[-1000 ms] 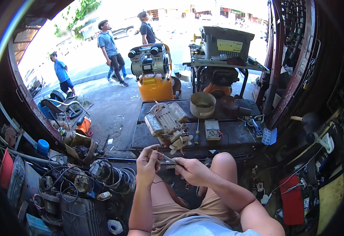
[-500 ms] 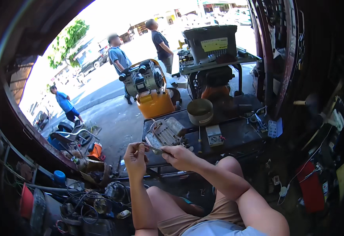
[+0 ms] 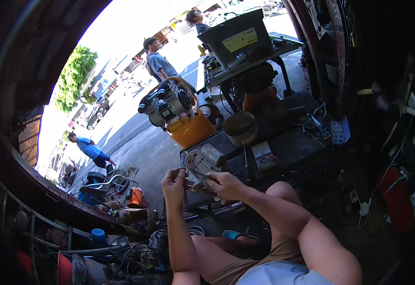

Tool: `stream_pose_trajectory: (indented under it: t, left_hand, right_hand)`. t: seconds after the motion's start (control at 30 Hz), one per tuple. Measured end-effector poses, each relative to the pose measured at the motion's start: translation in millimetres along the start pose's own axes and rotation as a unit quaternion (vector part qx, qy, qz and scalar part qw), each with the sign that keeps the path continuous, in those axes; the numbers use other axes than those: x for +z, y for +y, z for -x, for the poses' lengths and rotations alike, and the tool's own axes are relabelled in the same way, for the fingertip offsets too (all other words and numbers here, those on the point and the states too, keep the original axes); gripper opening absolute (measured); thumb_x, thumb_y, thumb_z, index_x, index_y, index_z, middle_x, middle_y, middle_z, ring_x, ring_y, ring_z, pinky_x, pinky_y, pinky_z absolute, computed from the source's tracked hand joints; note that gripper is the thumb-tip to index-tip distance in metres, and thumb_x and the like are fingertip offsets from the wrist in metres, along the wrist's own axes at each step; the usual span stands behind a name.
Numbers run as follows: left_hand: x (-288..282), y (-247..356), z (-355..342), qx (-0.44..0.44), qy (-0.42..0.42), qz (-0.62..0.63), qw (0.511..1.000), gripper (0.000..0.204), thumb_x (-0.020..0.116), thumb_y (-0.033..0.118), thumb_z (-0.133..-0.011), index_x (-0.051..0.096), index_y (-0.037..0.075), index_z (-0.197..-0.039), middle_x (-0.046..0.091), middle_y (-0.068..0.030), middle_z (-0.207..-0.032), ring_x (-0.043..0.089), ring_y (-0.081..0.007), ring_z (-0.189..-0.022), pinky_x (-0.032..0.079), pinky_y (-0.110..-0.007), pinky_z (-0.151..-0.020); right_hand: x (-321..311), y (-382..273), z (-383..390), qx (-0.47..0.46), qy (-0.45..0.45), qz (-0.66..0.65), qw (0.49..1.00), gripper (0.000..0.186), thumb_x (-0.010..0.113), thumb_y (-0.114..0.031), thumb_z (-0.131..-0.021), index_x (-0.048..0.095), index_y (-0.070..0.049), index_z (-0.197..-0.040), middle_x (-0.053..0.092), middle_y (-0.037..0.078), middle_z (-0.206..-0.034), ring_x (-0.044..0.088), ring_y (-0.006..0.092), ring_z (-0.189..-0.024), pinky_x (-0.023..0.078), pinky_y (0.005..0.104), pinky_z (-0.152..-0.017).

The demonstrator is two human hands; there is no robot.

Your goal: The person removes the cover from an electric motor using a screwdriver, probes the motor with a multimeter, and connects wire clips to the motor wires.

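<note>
My left hand is raised with thumb and fingertips pinched together; what sits between them is too small to make out. To its right, my right hand has its fingers curled round a thin greyish strip-like tool, mostly hidden by the fingers. The two hands are apart, both in front of a finned grey metal casing with loose wires, lying on the dark bench. A screwdriver and an analog multimeter lie to the right of the casing.
Behind stand a round metal pot, an orange air compressor and a large black bin on a metal stand. Tangled cables and machine parts crowd the lower left. A small white parts case sits at right. People pass outside.
My hands have drawn apart, the strip-like tool leaving the left fingers with the right hand. The head view has tilted and shifted. A person outside stands more to the right.
</note>
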State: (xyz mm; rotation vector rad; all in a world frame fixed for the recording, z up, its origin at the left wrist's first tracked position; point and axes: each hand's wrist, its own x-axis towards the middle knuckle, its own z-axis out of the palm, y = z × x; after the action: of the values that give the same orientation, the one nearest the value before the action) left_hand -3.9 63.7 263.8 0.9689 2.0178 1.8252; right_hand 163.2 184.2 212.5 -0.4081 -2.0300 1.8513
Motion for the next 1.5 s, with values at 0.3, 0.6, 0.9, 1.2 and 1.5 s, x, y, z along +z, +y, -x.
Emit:
stream_pose_trajectory:
  t: [0.3,0.6,0.9,1.2,1.5]
  left_hand:
    - [-25,-49,-44,-0.009,0.038,0.058,0.998,0.017,0.067,0.017,-0.1,0.058,0.004,-0.103,0.075,-0.0137,-0.09,0.061,-0.0088,-0.063,0.046,-0.022,-0.051]
    - [-1,-102,-27,-0.107,0.043,0.15,0.982,0.014,0.066,0.015,-0.1,0.06,0.004,-0.107,0.072,-0.0093,-0.091,0.066,-0.0112,-0.069,0.054,-0.023,-0.057]
    - [-2,-86,-13,0.163,0.017,-0.229,0.959,0.03,0.065,0.001,-0.088,0.066,0.003,-0.118,0.069,-0.0167,-0.104,0.071,-0.0347,-0.09,0.057,-0.039,-0.074]
    - [-43,-146,-54,-0.017,0.097,-0.011,0.995,0.02,0.07,0.007,-0.094,0.062,-0.004,-0.108,0.071,-0.0096,-0.093,0.068,-0.013,-0.085,0.054,-0.028,-0.078]
    - [-44,-136,-59,-0.033,0.079,-0.024,0.996,0.024,0.076,0.011,-0.087,0.065,-0.004,-0.103,0.075,-0.0134,-0.096,0.072,-0.0169,-0.089,0.056,-0.03,-0.078]
  right_hand:
    - [0,46,-33,-0.061,0.097,-0.054,0.992,0.029,0.056,-0.02,-0.098,0.061,0.002,-0.116,0.071,0.016,-0.096,0.072,0.0255,-0.088,0.056,0.0373,-0.08]
    - [10,53,-42,0.087,-0.076,-0.285,0.952,0.019,0.055,-0.021,-0.106,0.057,-0.004,-0.115,0.07,0.007,-0.099,0.07,0.012,-0.083,0.056,0.0241,-0.066]
    - [25,25,-44,0.116,-0.173,-0.289,0.934,0.034,0.054,-0.018,-0.106,0.053,0.0,-0.135,0.069,0.01,-0.103,0.073,0.0172,-0.075,0.063,0.0318,-0.067]
    - [20,28,-49,0.018,0.006,-0.313,0.95,0.063,0.042,0.001,-0.101,0.024,-0.018,-0.158,0.064,0.024,-0.121,0.075,0.0264,-0.074,0.064,0.0344,-0.061]
    - [-10,39,-55,-0.091,0.125,-0.425,0.892,0.052,0.045,-0.012,-0.095,0.038,0.0,-0.146,0.058,0.029,-0.136,0.074,0.0334,-0.084,0.066,0.0393,-0.067]
